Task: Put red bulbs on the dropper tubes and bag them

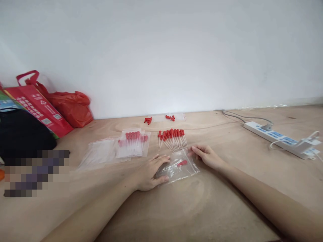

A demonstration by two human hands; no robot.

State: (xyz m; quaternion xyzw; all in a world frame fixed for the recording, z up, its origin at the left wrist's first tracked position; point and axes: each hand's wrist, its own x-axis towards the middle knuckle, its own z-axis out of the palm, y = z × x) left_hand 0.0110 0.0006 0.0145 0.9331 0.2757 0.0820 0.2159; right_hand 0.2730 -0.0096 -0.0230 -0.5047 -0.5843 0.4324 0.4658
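A clear plastic zip bag [174,173] lies flat on the table in front of me, with one red-bulbed dropper [182,163] inside it. My left hand [152,173] rests on the bag's left end, fingers spread. At the bag's upper right corner, my right hand [205,155] has its thumb and fingers pinched on the edge. Just beyond the bag lies a fanned row of several droppers [174,134], red bulbs pointing away from me. To the left, filled bags [133,148] holding droppers overlap a pile of flat clear bags [97,153].
Loose red rubber bulbs [148,120] lie near the wall beside a clear bag [157,117]. On the right is a white power strip [277,137] with plugs and a grey cable [234,115]. Red shopping bags [72,109] and a black bag [24,134] stand at the left.
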